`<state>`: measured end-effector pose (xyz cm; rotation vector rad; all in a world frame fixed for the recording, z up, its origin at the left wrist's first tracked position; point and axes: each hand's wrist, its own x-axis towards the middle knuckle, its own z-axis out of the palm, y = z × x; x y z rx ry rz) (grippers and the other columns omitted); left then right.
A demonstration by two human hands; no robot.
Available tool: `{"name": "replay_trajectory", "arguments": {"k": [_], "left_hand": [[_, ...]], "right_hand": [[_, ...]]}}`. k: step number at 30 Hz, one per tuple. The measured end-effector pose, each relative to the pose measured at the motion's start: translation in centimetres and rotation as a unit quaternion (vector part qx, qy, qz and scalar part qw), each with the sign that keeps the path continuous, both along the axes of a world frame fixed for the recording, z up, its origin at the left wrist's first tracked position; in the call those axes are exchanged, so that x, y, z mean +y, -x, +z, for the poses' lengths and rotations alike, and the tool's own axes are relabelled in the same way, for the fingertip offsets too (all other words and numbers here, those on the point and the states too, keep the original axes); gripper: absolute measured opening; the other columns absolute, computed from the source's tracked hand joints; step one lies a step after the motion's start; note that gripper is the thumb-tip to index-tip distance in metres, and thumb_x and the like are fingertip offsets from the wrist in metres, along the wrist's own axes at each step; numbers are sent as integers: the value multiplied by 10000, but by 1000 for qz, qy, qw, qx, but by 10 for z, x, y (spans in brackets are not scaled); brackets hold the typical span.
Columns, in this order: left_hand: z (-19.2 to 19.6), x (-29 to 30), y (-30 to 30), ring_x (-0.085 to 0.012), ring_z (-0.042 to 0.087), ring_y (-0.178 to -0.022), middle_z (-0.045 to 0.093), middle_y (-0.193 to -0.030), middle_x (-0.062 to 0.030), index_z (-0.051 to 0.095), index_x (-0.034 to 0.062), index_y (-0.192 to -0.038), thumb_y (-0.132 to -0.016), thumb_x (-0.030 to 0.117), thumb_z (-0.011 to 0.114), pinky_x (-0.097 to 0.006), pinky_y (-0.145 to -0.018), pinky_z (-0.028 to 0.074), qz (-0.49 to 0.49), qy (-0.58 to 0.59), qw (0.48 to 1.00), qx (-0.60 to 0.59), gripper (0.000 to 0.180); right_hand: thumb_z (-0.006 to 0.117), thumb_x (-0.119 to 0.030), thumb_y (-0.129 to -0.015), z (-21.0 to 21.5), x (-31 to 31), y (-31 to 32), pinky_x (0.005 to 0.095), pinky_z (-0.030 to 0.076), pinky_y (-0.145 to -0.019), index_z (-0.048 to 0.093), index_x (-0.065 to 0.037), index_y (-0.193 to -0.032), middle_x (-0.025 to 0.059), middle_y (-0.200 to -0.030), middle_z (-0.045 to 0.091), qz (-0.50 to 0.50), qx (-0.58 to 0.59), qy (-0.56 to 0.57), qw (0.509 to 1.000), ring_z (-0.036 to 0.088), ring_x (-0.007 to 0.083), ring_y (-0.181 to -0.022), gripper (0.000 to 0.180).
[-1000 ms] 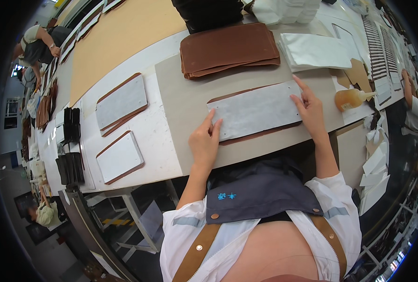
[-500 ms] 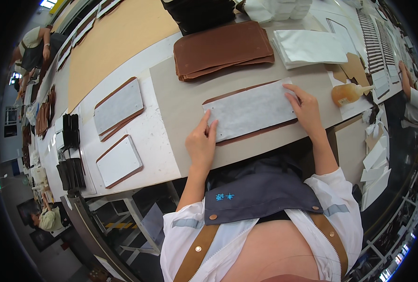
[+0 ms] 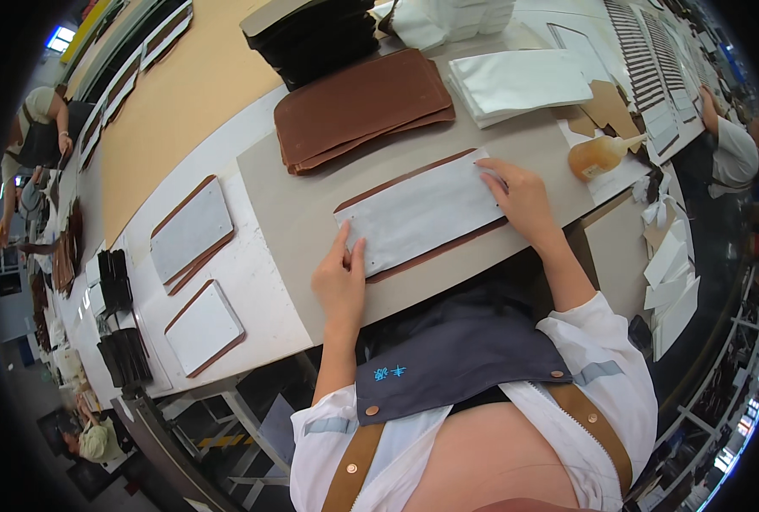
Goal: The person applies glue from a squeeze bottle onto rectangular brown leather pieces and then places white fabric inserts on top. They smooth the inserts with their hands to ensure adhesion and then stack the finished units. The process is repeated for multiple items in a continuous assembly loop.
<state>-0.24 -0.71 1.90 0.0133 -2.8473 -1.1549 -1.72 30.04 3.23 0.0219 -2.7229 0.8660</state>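
A long brown leather panel (image 3: 409,177) lies on the grey board in front of me, a light grey sheet (image 3: 426,207) laid over it. Brown strips show along the sheet's far and near edges. My left hand (image 3: 341,277) grips the left end, its index finger at the edge and its thumb near the near corner. At the right end, my right hand (image 3: 520,203) holds the edge between fingers and thumb. Fingertips under the panel, if any, are hidden. Beyond it sits a stack of brown leather pieces (image 3: 362,107).
A squeeze bottle of amber liquid (image 3: 597,157) lies at the right, near a white sheet stack (image 3: 520,84). Two smaller lined leather pieces (image 3: 194,226) (image 3: 205,327) lie left. Black bundles (image 3: 311,43) stand at the back. Co-workers are at both sides.
The view has turned slightly, so the table's things appear shifted left. Both hands stay at the ends of the panel, with little visible change in their grip.
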Motion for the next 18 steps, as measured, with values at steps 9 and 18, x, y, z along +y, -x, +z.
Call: {"name": "replay_trajectory", "arguments": {"k": [9, 18], "left_hand": [[4, 1, 1, -152, 442, -525, 469, -591, -53, 688, 84, -1281, -931, 183, 707, -313, -543, 410, -2, -5, 1000, -9, 364], [4, 1, 1, -159, 457, -520, 500, -594, -62, 696, 70, -1265, -921, 159, 708, -322, -536, 409, -1, 8, 1000, -2, 356]], "right_hand": [[682, -120, -910, -4, 2, -1, 370, 504, -640, 709, -65, -1127, 163, -801, 684, -7, -2, 17, 1000, 610, 277, -615, 225], [685, -126, -908, -5, 3, -2, 380, 501, -627, 697, -59, -1152, 164, -704, 643, -13, -12, 9, 1000, 627, 292, -625, 253]]}}
